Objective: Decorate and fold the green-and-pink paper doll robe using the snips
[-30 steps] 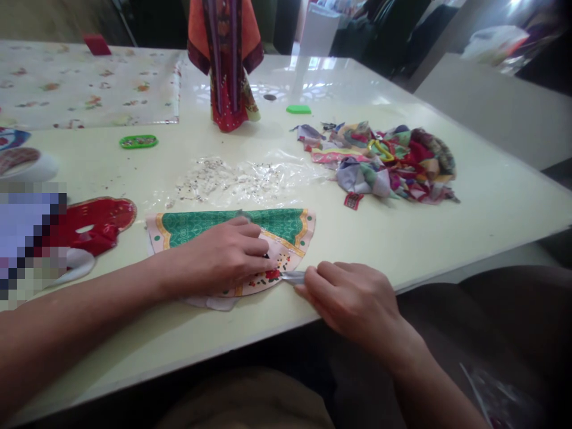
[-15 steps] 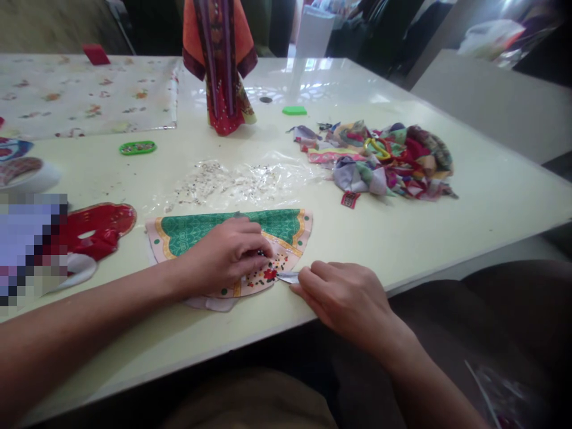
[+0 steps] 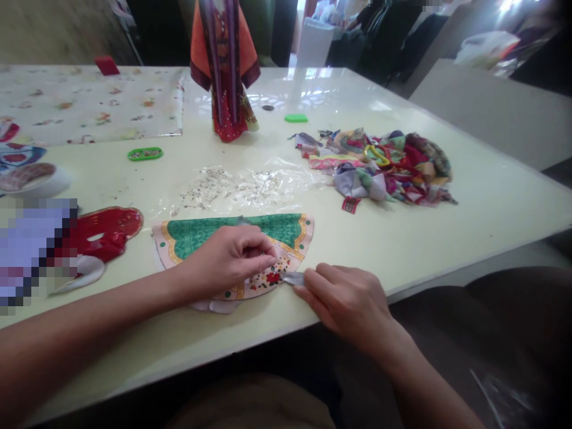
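While your left hand [image 3: 227, 259] rests on the half-round green-and-pink patterned cloth [image 3: 236, 235], its fingers curled together on top, clamped or not you can't tell, your right hand [image 3: 346, 301] has its fingers together, pinching a grey strip [image 3: 292, 278] at the cloth's edge. Cloth lies flat near the front edge of the bench [image 3: 469, 238], with a heap of fabric scraps [image 3: 393, 167] off to your right and a robed doll [image 3: 226, 77] standing beyond

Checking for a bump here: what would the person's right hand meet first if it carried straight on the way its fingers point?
The right hand would most likely meet the curved floral border of the green and pink half-round fabric piece. The small grey strip pinched in its fingers already seems to reach that edge, though depth is unclear.
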Available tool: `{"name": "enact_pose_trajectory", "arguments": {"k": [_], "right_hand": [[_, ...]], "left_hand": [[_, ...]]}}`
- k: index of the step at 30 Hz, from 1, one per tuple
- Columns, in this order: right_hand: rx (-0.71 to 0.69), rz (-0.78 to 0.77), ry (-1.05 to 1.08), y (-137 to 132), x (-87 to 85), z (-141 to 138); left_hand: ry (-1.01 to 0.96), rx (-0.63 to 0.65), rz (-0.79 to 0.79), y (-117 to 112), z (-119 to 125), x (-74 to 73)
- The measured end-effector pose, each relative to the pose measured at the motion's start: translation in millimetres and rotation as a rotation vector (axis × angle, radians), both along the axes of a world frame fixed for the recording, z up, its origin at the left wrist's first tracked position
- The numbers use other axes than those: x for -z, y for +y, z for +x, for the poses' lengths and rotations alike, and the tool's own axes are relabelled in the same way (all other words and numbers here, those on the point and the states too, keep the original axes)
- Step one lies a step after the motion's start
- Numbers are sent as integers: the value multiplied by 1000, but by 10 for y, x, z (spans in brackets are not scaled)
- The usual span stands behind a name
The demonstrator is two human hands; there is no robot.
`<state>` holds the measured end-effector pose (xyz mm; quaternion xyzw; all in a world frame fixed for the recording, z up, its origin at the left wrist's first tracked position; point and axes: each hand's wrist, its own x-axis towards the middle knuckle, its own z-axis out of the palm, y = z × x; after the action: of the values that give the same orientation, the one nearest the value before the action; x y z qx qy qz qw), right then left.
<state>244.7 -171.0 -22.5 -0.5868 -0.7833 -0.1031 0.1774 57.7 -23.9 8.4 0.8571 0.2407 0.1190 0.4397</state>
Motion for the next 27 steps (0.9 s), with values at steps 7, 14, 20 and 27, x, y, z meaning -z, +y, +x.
{"name": "enact_pose_trajectory", "arguments": {"k": [7, 14, 20, 27], "right_hand": [[35, 236, 130, -5, -36, -18], [11, 302, -3, 70, -73, -82], [20, 280, 11, 70, -70, -84], [33, 274, -20, 80, -77, -94]], "left_hand": [[-16, -235, -862, -71, 1, -107], [-17, -242, -1013, -75, -8, -130], [-8, -227, -1009, -57, -2, -117], [-1, -218, -1012, -63, -2, -90]]}}
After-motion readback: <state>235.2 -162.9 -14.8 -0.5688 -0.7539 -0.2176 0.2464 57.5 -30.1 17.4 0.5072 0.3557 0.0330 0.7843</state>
